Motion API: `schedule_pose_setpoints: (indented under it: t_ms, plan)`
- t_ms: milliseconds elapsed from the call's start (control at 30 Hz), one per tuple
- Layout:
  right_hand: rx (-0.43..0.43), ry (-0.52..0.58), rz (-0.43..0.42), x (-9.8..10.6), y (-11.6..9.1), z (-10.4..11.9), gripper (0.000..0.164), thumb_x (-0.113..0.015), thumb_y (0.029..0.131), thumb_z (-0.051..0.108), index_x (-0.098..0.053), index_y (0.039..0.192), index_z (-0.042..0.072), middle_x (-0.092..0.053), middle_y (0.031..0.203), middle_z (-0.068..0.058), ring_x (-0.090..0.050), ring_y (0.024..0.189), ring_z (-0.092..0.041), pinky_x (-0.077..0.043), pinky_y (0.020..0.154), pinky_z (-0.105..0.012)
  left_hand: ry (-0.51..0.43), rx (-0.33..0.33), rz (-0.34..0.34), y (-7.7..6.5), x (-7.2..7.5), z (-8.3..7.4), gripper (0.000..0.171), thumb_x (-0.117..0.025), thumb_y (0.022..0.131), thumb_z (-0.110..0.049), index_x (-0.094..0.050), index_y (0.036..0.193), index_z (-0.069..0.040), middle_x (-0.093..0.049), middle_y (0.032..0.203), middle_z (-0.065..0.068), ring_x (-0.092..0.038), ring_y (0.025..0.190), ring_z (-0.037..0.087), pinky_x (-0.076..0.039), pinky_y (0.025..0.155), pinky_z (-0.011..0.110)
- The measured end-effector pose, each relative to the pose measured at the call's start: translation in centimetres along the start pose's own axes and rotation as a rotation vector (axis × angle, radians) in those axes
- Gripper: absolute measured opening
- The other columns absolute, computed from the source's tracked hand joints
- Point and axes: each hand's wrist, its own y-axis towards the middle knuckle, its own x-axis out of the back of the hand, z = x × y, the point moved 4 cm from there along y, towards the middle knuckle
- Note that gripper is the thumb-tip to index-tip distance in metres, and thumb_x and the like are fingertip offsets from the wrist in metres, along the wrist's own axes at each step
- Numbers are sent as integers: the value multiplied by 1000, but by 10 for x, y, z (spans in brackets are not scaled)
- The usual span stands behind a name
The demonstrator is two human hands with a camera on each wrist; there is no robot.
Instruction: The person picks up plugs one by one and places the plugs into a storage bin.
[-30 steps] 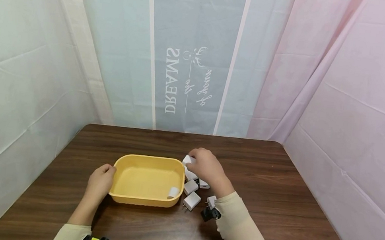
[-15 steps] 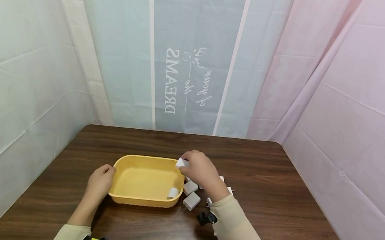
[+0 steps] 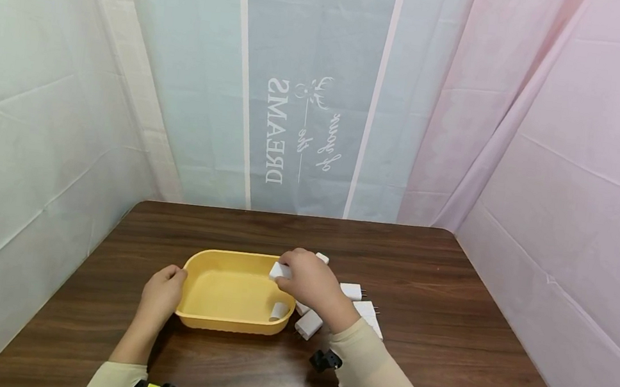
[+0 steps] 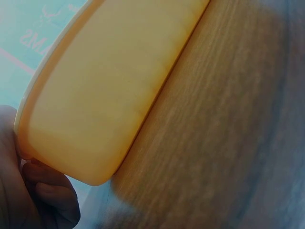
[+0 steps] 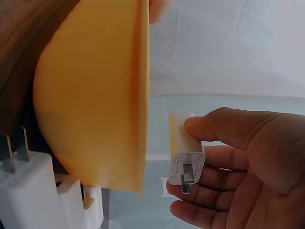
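A yellow plastic basin point(image 3: 230, 326) stands on the table with a white charger point(image 3: 279, 311) lying inside at its right end. My left hand point(image 3: 162, 295) grips the basin's left rim, thumb and fingers on either side of the wall, as the left wrist view also shows. Over the right side of the basin, my right hand point(image 3: 311, 281) pinches another white charger point(image 5: 187, 155) between thumb and fingers; its metal prongs and printed end face show in the right wrist view. Beside the basin's right wall lie several white chargers point(image 3: 309, 324), partly hidden by my right hand and forearm.
The brown wooden table point(image 3: 218, 369) has its far edge near a printed curtain point(image 3: 303, 154). Loose chargers point(image 3: 367, 317) spread to the right under my right forearm. Pale cloth walls stand at the left and right.
My right hand has picked up a white charger from the pile and carried it left over the basin's rim. The left hand and basin have stayed in place.
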Motion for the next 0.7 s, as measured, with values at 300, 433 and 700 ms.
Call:
schedule_pose_setpoints:
  t_ms: [300,433,700]
  plan:
    - [45,-7,12,-7,-1,10,34,-72,85,36,-69,112,15,-65,103,1,-61,86,-9,-51,73,-26,1,-3,2,2,-1,2,45,-35,101,-41,-61,103,-5,-58,87,14,-54,70,20,-44,60,31]
    - [71,-26,10,-11,-1,14,34,-72,84,35,-69,111,15,-65,101,1,-60,84,-9,-51,71,-25,2,-2,7,1,-1,2,46,-34,101,-42,-61,104,-5,-59,90,15,-54,71,20,-44,60,31]
    - [78,-39,34,-17,0,17,33,-71,85,35,-69,111,15,-66,104,1,-60,87,-9,-50,69,-22,7,-8,4,2,0,1,44,-35,101,-40,-61,103,-5,-58,88,14,-54,71,21,-44,60,31]
